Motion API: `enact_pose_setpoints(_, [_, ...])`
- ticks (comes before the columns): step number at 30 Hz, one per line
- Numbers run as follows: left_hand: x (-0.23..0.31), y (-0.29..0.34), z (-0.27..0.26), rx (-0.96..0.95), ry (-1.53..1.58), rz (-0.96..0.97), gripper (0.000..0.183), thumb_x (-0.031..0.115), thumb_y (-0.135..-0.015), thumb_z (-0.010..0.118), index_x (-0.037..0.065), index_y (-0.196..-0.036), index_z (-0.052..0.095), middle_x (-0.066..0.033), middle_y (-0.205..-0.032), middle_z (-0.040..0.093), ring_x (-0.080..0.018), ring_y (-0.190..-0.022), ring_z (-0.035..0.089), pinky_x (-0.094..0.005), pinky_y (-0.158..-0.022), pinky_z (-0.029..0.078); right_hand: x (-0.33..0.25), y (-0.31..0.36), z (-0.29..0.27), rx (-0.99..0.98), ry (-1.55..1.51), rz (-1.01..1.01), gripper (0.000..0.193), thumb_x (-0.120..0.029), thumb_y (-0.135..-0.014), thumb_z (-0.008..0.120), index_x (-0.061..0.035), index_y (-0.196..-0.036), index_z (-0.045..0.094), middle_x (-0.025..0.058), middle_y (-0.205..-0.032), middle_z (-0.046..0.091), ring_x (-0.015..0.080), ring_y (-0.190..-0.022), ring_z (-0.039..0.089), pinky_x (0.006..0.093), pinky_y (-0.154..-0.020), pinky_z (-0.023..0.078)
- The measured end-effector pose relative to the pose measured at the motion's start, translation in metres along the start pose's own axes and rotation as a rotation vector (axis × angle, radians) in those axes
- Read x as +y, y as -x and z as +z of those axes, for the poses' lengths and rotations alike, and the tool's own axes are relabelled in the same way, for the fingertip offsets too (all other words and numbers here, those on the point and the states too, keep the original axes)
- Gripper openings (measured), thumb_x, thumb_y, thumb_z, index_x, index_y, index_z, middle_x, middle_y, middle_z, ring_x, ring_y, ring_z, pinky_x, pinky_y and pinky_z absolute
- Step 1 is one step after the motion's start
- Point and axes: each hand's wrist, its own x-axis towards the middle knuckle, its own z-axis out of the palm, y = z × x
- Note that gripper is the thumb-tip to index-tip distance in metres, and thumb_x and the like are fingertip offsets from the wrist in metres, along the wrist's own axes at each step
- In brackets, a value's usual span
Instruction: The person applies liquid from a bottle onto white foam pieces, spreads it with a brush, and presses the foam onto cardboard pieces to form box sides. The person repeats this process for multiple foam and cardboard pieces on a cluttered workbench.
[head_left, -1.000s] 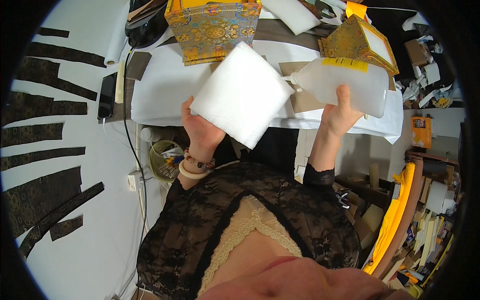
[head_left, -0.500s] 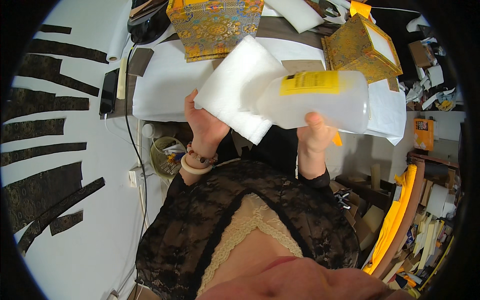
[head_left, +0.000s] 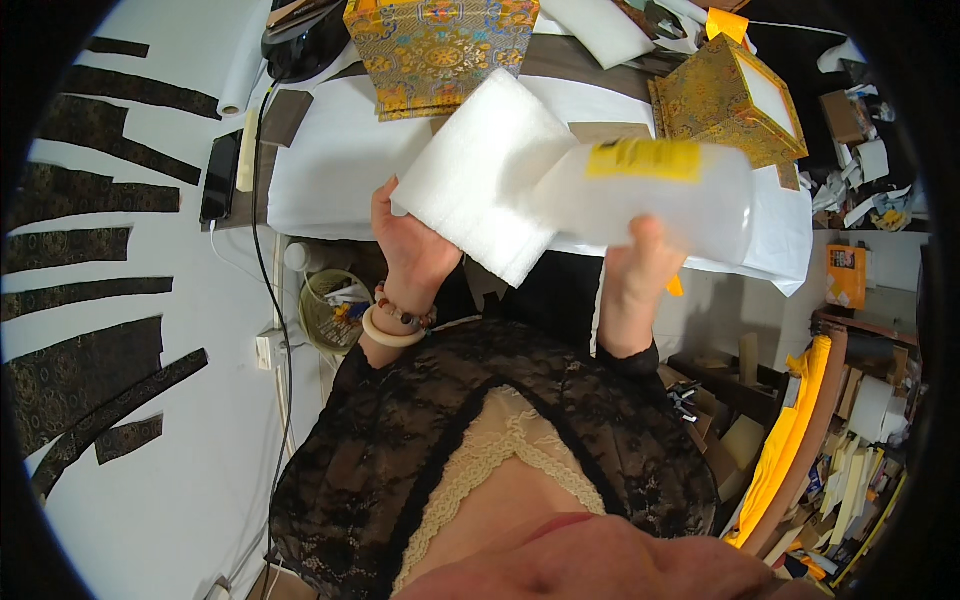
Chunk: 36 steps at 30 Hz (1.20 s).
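Bottle sideways (narrow end leftward)

Over the near edge of the surface, the left hand holds white foam, the right hand a bottle; a patterned box stands toward the far edge.

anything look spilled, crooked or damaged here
No spill or damage stands out, though the right hand holds the plastic bottle sideways. At far right, offcuts lie jumbled at odd angles, unlike the spaced fabric strips.
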Motion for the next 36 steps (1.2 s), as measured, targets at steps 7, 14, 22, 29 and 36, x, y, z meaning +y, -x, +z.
enact_pose_setpoints(7, [0.0,0.0,0.005,0.122,-0.117,0.075,0.063,0.045,-0.086,0.051,0.007,-0.136,0.046,-0.0115,-0.138,0.047,-0.0299,-0.13,0.041,-0.0485,-0.108,0.031,0.003,-0.004,-0.01,0.031,0.01,-0.004,0.076,-0.015,-0.073,0.084,0.0024,-0.133,0.041,0.0134,-0.121,0.055,0.0254,-0.109,0.056,0.0391,-0.097,0.045])
enact_pose_setpoints(14, [-0.001,0.0,0.004,0.114,-0.126,0.089,0.063,0.046,-0.086,0.05,0.007,-0.136,0.046,-0.0114,-0.139,0.046,-0.0303,-0.13,0.04,-0.0489,-0.108,0.031,0.003,-0.04,-0.012,0.115,0.07,-0.169,0.07,-0.015,-0.073,0.083,0.0002,-0.129,0.045,0.0116,-0.117,0.057,0.0234,-0.106,0.057,0.0373,-0.093,0.047])
enact_pose_setpoints(22, [0.001,-0.002,0.005,0.092,-0.096,0.06,0.063,0.046,-0.086,0.051,0.006,-0.135,0.047,-0.0113,-0.138,0.047,-0.0293,-0.13,0.041,-0.0486,-0.109,0.03,-0.002,0.013,-0.007,-0.105,-0.013,-0.001,0.078,-0.018,-0.073,0.084,0.0023,-0.134,0.04,0.0132,-0.121,0.056,0.0263,-0.109,0.056,0.0389,-0.096,0.046])
enact_pose_setpoints(29, [0.0,-0.001,0.008,0.152,-0.121,0.106,0.06,0.044,-0.086,0.051,0.007,-0.132,0.05,-0.0101,-0.135,0.049,-0.0285,-0.128,0.043,-0.048,-0.107,0.032,-0.006,0.003,-0.017,0.033,0.032,0.016,0.073,-0.017,-0.073,0.083,0.0045,-0.13,0.043,0.0146,-0.119,0.057,0.0278,-0.107,0.058,0.0402,-0.094,0.047])
enact_pose_setpoints(36, [0.003,0.001,0.006,0.13,-0.105,0.08,0.058,0.043,-0.086,0.051,0.007,-0.132,0.05,-0.0103,-0.134,0.051,-0.0285,-0.127,0.044,-0.048,-0.107,0.032,-0.005,0.016,-0.025,0.004,0.043,0.026,0.073,-0.015,-0.074,0.082,0.0041,-0.132,0.041,0.0145,-0.121,0.055,0.0265,-0.109,0.056,0.0402,-0.097,0.045])
